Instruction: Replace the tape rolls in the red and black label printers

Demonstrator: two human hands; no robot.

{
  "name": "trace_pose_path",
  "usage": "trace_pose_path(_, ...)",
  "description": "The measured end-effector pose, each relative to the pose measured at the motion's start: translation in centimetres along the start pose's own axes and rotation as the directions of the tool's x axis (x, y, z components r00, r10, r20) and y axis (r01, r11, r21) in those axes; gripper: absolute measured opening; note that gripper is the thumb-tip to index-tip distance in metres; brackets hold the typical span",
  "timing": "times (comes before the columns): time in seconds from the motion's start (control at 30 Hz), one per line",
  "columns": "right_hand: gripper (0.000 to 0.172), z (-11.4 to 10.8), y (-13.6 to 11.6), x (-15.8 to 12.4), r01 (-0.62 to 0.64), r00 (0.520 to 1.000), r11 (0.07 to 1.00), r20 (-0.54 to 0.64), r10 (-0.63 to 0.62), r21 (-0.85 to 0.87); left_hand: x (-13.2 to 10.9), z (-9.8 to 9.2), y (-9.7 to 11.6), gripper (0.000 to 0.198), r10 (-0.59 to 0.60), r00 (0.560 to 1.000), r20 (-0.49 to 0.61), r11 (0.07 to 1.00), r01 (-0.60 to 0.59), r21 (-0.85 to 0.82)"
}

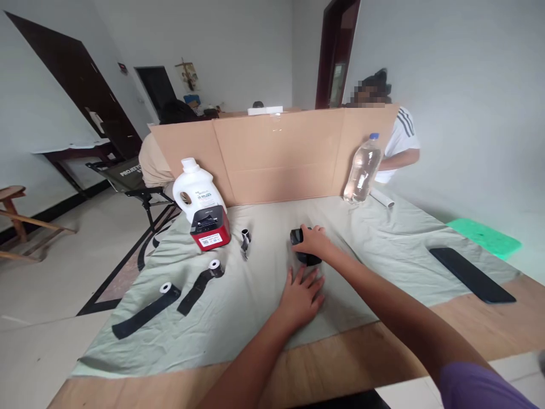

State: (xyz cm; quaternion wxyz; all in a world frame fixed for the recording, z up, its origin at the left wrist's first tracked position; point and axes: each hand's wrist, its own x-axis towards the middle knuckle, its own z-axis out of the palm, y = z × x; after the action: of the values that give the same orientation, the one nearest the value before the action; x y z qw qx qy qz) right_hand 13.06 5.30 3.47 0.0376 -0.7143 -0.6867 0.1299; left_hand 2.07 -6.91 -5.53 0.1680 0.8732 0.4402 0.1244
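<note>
My right hand (315, 241) is closed over a small black box-like device (309, 259) on the cloth, its fingers covering much of the top. Just in front of that device, my left hand (300, 298) lies palm down on the cloth with its fingers spread, holding nothing. What the device is exactly cannot be made out. To the left, several black paper rolls lie partly unrolled: a small one (245, 241), a middle one (204, 284) and a longer one (149, 309). Behind them stands a red and black printer-like box (212, 230).
A white jug (198, 187) stands behind the red box. A cardboard screen (276, 153) crosses the back, with a water bottle (363, 170) and a white tube (382, 197) at its right. A dark phone-like slab (472, 275) lies right. Two people sit beyond the screen.
</note>
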Motion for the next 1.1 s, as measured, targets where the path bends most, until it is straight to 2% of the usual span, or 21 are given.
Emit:
trace_pose_path(0.1, 0.072, 0.8, -1.4, -0.9, -0.062, 0.997, 0.998, -0.041, 0.062, -0.020, 0.0, -0.3, 0.0, 0.054, -0.004, 1.000, 0.010, 0.999, 0.005, -0.036)
trace_pose_path(0.2, 0.076, 1.1, -1.3, -1.2, -0.072, 0.996, 0.997, -0.052, 0.071, -0.009, 0.0, -0.4, 0.0, 0.052, 0.000, 1.000, 0.004, 0.999, 0.000, -0.054)
trace_pose_path(0.3, 0.092, 1.0, 0.0, -0.6, -0.028, 0.999, 0.999, -0.042, 0.029, 0.032, -0.1, -0.6, 0.3, 0.047, 0.006, 0.999, -0.036, 0.996, -0.010, -0.087)
trace_pose_path(0.37, 0.099, 1.1, 1.6, 0.4, 0.026, 0.996, 0.994, -0.090, -0.016, 0.105, -0.2, -0.9, 0.4, 0.036, -0.033, 0.995, -0.094, 0.992, 0.021, -0.128)
trace_pose_path(0.43, 0.092, 1.8, 3.4, 1.7, 0.119, 0.981, 0.958, -0.183, -0.072, 0.261, -0.2, -1.6, 0.2, 0.027, -0.127, 0.973, -0.195, 0.975, 0.086, -0.204)
trace_pose_path(0.5, 0.078, 3.2, 5.0, 2.9, 0.234, 0.959, 0.842, -0.259, -0.117, 0.486, 0.4, -2.5, -0.8, 0.029, -0.257, 0.912, -0.319, 0.942, 0.163, -0.294)
trace_pose_path(0.57, 0.071, 4.9, 6.3, 3.9, 0.307, 0.946, 0.660, -0.295, -0.134, 0.686, 1.6, -3.5, -2.4, 0.033, -0.357, 0.852, -0.382, 0.908, 0.222, -0.355)
trace_pose_path(0.63, 0.073, 6.4, 7.0, 4.3, 0.323, 0.944, 0.518, -0.309, -0.115, 0.792, 3.1, -4.3, -4.1, 0.050, -0.419, 0.847, -0.326, 0.878, 0.287, -0.382)
trace_pose_path(0.7, 0.078, 7.3, 7.2, 4.3, 0.320, 0.944, 0.466, -0.318, -0.085, 0.825, 4.5, -4.8, -5.5, 0.061, -0.458, 0.865, -0.205, 0.853, 0.362, -0.375)
trace_pose_path(0.73, 0.080, 7.5, 7.3, 4.2, 0.315, 0.946, 0.459, -0.316, -0.076, 0.831, 5.1, -4.8, -5.9, 0.063, -0.471, 0.867, -0.163, 0.846, 0.392, -0.360)
trace_pose_path(0.8, 0.080, 7.7, 7.3, 4.2, 0.300, 0.951, 0.454, -0.300, -0.073, 0.839, 5.8, -4.4, -6.3, 0.062, -0.490, 0.859, -0.149, 0.845, 0.427, -0.323)
trace_pose_path(0.97, 0.075, 8.1, 7.3, 4.8, 0.276, 0.957, 0.455, -0.283, -0.054, 0.847, 6.2, -2.5, -6.2, 0.059, -0.511, 0.807, -0.297, 0.855, 0.443, -0.269)
trace_pose_path(1.1, 0.073, 8.3, 7.2, 5.1, 0.264, 0.958, 0.534, -0.281, -0.051, 0.803, 6.5, -2.3, -6.8, 0.058, -0.467, 0.819, -0.332, 0.880, 0.393, -0.268)
